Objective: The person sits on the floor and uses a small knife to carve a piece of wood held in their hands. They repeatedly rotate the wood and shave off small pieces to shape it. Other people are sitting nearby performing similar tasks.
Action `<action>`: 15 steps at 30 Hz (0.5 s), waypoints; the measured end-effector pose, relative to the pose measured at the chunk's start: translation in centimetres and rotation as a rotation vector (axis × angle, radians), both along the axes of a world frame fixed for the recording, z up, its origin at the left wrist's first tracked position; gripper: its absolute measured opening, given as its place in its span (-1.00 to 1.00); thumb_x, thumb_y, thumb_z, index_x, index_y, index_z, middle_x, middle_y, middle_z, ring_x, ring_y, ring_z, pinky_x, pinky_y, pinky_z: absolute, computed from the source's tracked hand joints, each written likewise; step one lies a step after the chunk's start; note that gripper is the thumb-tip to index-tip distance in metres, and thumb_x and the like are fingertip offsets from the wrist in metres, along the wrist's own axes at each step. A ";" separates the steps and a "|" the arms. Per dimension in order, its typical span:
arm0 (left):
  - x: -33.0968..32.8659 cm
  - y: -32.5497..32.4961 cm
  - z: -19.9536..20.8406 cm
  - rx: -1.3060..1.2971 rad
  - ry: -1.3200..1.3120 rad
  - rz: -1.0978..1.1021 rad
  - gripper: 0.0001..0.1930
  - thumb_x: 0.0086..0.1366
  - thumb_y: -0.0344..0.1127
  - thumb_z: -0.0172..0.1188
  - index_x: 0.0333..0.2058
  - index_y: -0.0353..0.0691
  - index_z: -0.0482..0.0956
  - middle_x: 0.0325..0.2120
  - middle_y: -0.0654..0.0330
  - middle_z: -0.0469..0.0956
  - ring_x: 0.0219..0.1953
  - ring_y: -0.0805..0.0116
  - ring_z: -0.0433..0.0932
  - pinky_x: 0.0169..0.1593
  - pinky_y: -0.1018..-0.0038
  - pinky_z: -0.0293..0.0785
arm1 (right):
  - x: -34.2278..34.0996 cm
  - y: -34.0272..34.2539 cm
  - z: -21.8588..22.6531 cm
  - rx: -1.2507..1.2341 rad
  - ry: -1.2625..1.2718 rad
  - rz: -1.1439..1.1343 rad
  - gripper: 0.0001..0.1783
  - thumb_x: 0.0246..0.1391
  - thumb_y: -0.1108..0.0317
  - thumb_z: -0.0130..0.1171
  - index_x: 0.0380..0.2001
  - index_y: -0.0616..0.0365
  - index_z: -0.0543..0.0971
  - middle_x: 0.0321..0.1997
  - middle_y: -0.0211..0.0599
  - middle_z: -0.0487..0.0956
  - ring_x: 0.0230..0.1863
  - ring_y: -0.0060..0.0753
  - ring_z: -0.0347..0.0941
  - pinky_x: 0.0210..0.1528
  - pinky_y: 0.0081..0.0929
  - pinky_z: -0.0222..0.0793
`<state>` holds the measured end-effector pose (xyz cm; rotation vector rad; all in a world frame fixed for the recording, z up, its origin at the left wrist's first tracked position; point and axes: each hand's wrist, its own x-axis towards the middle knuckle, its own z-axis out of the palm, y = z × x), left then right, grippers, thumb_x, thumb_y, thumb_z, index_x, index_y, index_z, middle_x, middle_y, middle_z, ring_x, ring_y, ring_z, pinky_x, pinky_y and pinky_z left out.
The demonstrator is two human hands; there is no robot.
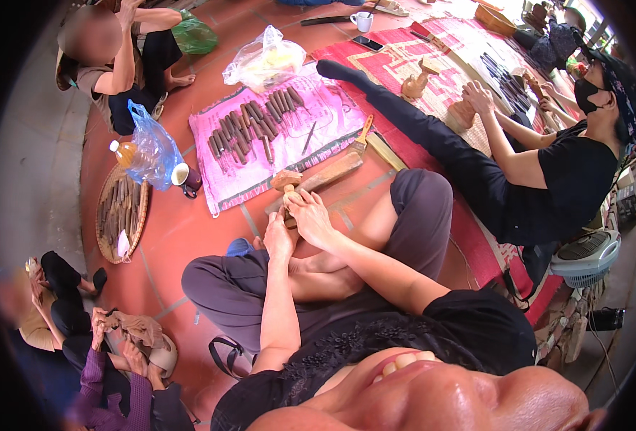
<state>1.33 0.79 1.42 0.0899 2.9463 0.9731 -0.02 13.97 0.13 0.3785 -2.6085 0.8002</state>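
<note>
Our face (461, 391) and black shirt (476, 323) come nearest; beyond, our left hand (280, 233) and right hand (311, 218) close around a carved wooden piece (287, 179) above the tiles (161, 244). Farther, brown-handled tools (247, 126) lie on a pink cloth (332, 115), its print too faint to read.

Three plastic bags (265, 60) (154, 147) (194, 34), one phone (369, 44)

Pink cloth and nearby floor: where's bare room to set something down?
Free: the pink cloth at its near-left corner, below the sticks; the floor between basket and your left knee. Crowded: the cloth's middle, under the sticks; around the mug and blue bag; beyond your right hand, by the carved wood and plank.
</note>
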 end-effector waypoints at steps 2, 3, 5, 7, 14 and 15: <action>0.2 0.3 1.1 -0.049 -0.037 -0.004 -0.33 0.11 -0.19 0.39 0.23 -0.14 0.46 0.03 0.09 0.53 0.07 0.00 0.57 0.09 0.18 0.50 | -2.7 0.4 0.7 -0.005 -0.137 0.038 -0.58 0.13 0.39 -0.01 0.05 0.20 0.60 0.14 -0.15 0.61 0.28 0.15 0.38 0.30 0.05 0.19; 0.3 0.5 1.5 -0.075 -0.055 -0.005 -0.33 0.11 -0.19 0.39 0.22 -0.15 0.46 0.03 0.08 0.53 0.07 0.00 0.57 0.09 0.18 0.50 | -3.3 0.5 0.9 -0.007 -0.204 0.057 -0.57 0.14 0.40 -0.01 0.06 0.20 0.58 0.15 -0.13 0.61 0.29 0.18 0.38 0.31 0.05 0.20; 0.4 0.7 1.8 -0.041 -0.051 0.003 -0.32 0.10 -0.19 0.40 0.22 -0.17 0.46 0.03 0.08 0.53 0.08 0.00 0.56 0.09 0.18 0.50 | -3.0 0.4 1.0 -0.038 -0.208 0.032 -0.57 0.14 0.40 0.00 0.07 0.20 0.58 0.16 -0.14 0.61 0.29 0.18 0.38 0.31 0.03 0.20; 0.4 0.4 1.8 -0.026 -0.036 0.004 -0.32 0.09 -0.19 0.40 0.22 -0.19 0.46 0.03 0.07 0.53 0.08 0.00 0.56 0.09 0.18 0.50 | -2.3 0.1 0.9 -0.071 -0.209 0.008 -0.57 0.13 0.41 0.02 0.07 0.21 0.58 0.17 -0.15 0.60 0.28 0.18 0.39 0.30 0.02 0.21; 0.5 0.4 1.4 -0.024 -0.020 0.008 -0.31 0.06 -0.23 0.42 0.21 -0.16 0.46 0.04 0.07 0.52 0.07 0.00 0.56 0.09 0.18 0.50 | -0.5 0.4 0.5 0.008 -0.138 0.016 -0.49 0.14 0.42 -0.02 0.17 0.21 0.53 0.26 -0.11 0.54 0.38 0.18 0.29 0.39 0.05 0.09; 0.4 0.7 1.8 -0.033 -0.032 0.003 -0.29 0.04 -0.22 0.44 0.21 -0.16 0.46 0.04 0.07 0.52 0.07 0.01 0.56 0.09 0.18 0.51 | -1.6 0.5 0.0 -0.009 -0.114 0.005 -0.50 0.15 0.41 -0.02 0.17 0.22 0.53 0.27 -0.11 0.54 0.39 0.19 0.28 0.40 0.05 0.09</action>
